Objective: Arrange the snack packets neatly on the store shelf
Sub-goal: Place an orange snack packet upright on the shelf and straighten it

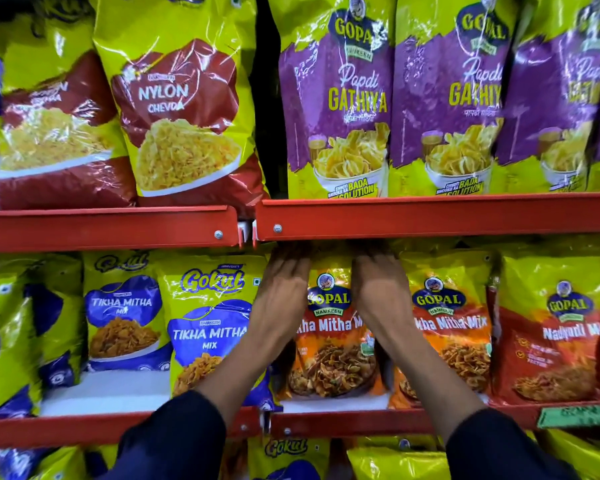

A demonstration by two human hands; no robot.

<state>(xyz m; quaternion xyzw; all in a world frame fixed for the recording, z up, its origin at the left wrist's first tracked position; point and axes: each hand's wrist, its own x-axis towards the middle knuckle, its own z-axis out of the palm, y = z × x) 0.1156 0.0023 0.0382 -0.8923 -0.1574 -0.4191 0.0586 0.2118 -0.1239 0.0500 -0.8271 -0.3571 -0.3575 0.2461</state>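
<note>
Both hands reach under the upper red shelf rail (430, 216), left hand (284, 289) and right hand (378, 289) flanking the orange Gopal Tikha Mitha Mix packet (331, 341) on the middle shelf, likely to square it upright; fingertips are hidden, so each grip cannot be told.

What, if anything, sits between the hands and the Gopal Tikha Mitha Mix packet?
Nothing visible. The left hand and right hand flank the Gopal Tikha Mitha Mix packet directly; their fingertips are hidden under the red shelf rail.
</note>
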